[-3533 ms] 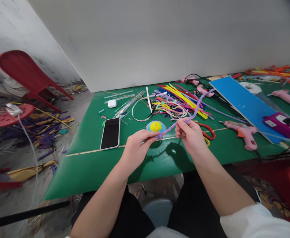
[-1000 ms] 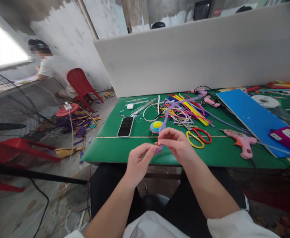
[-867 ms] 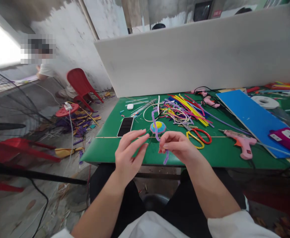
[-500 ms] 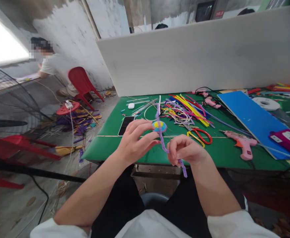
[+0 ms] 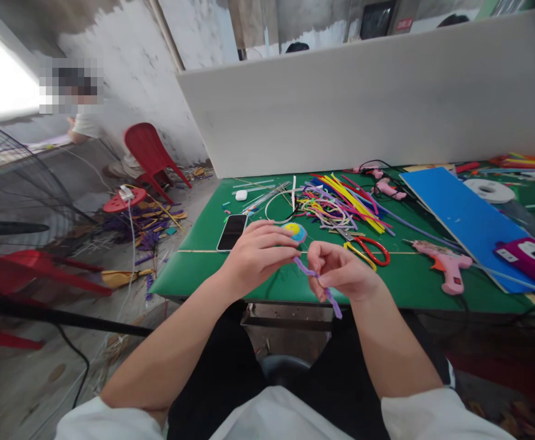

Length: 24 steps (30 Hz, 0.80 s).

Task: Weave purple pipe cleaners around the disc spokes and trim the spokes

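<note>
Purple strand (image 5: 306,267) lowered, right grip (image 5: 338,272) pinching it, left hand (image 5: 256,256) half-curled

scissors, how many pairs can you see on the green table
1: the scissors with red and yellow handles, partly behind the right hand; more may be hidden under the coloured stems.

up at the back, a red sign (image 5: 404,24) on the grey wall (image 5: 403,8), pale marks across it, too small and blurred to read! over to the purple box (image 5: 521,261): white patches (image 5: 507,254), nothing legible there either.
</note>
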{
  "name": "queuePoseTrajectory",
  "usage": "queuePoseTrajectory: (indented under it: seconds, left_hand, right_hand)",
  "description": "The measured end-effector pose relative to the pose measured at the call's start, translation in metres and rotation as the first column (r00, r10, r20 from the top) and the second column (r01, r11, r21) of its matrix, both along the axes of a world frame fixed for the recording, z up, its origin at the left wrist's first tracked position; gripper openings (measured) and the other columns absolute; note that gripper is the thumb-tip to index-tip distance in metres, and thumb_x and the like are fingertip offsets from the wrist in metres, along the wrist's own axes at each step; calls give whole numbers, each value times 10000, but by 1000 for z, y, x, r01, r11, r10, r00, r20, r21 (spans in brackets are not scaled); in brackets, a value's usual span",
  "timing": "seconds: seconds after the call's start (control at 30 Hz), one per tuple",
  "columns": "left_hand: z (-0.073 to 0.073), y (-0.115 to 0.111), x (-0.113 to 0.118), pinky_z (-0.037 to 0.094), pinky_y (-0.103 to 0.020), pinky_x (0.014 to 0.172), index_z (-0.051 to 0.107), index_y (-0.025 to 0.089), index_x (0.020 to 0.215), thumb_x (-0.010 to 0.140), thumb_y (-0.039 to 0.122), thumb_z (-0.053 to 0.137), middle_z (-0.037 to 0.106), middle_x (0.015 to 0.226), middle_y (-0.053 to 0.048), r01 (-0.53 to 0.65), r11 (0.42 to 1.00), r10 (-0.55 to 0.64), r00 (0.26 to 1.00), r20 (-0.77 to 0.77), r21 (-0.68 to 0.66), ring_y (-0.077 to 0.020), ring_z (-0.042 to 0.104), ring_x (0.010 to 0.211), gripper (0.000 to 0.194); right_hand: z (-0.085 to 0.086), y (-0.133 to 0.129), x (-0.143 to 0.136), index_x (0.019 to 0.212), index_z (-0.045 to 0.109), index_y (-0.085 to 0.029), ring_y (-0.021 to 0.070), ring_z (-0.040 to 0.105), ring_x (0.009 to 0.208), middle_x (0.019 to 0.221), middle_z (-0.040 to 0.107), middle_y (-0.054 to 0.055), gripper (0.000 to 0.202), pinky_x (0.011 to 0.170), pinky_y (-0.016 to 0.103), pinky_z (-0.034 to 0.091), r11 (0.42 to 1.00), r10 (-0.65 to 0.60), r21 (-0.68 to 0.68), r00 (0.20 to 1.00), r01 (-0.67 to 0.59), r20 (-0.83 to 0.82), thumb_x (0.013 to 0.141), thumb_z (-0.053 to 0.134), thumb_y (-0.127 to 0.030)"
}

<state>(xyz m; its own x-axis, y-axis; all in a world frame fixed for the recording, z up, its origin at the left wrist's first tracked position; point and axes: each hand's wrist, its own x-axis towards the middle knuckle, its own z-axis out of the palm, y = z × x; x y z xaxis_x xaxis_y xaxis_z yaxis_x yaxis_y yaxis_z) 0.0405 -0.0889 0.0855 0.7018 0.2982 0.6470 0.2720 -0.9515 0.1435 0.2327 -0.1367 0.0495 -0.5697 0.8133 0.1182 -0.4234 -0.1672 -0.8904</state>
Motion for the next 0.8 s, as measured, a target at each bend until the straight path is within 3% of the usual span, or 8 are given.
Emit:
queuePoseTrajectory:
  seconds: [0.1, 0.23, 0.37, 0.47, 0.57, 0.63, 0.7, 0.8]
  left_hand:
    - [-6, -12, 7, 481, -243, 709, 676, 201, 814, 787, 238, 572, 693, 762, -9, -84, 919, 145, 981, 131, -386, -120, 628, 718, 115]
    - [-21, -25, 20, 502, -224, 630, 680, 179, 787, 741, 291, 618, 695, 746, -8, 8, 624, 415, 844, 340, -781, -123, 631, 658, 135]
    - [-34, -28, 32, 519, -274, 692, 684, 151, 809, 695, 311, 663, 698, 798, -38, 289, 338, 548, 713, 437, -896, -151, 640, 730, 198]
    - [-40, -29, 36, 512, -304, 735, 689, 145, 853, 694, 313, 664, 695, 846, -55, 393, 247, 595, 660, 459, -885, -159, 633, 769, 233]
    - [-45, -27, 36, 495, -252, 648, 697, 160, 866, 699, 305, 661, 682, 810, -42, 349, 292, 599, 659, 455, -890, -113, 595, 671, 225]
    - [-49, -25, 32, 461, -220, 561, 701, 182, 875, 721, 307, 639, 656, 768, -29, 222, 399, 562, 707, 429, -889, -87, 547, 599, 208]
    - [-53, -22, 25, 446, -220, 557, 699, 212, 895, 751, 299, 608, 622, 773, -23, 13, 599, 507, 768, 392, -800, -93, 536, 627, 191]
    - [-59, -18, 14, 447, -234, 628, 679, 256, 953, 797, 227, 553, 596, 819, -26, -297, 873, 435, 831, 346, -386, -110, 543, 730, 203]
  right_hand:
    - [-2, 3, -5, 810, 506, -189, 116, 602, 537, 620, 651, -13, 269, 500, 217, 448, 987, -157, 51, 985, 154, 70, 638, 703, -251]
    - [-7, 7, -16, 798, 562, -184, 120, 608, 617, 698, 643, -5, 209, 533, 224, 459, 881, -468, 172, 866, 441, 175, 665, 684, -289]
    - [-9, 9, -23, 742, 608, -183, 126, 570, 653, 724, 612, 7, 141, 572, 247, 461, 677, -726, 435, 635, 594, 263, 712, 637, -318]
    - [-9, 10, -25, 737, 635, -203, 154, 558, 748, 779, 598, 27, 104, 627, 269, 459, 499, -856, 643, 445, 581, 262, 741, 611, -304]
    - [-11, 11, -26, 732, 658, -221, 181, 546, 813, 790, 605, 39, 92, 726, 316, 445, 417, -894, 757, 375, 503, 243, 747, 610, -298]
    - [-12, 11, -25, 731, 669, -224, 186, 547, 824, 787, 622, 40, 95, 773, 332, 428, 438, -877, 774, 408, 458, 255, 746, 613, -300]
    - [-13, 12, -23, 754, 675, -217, 178, 563, 792, 783, 640, 35, 127, 738, 318, 439, 552, -808, 697, 502, 458, 309, 743, 613, -327]
    - [-16, 15, -22, 769, 675, -182, 158, 590, 696, 723, 651, 34, 276, 620, 280, 460, 779, -618, 404, 698, 480, 362, 766, 553, -429]
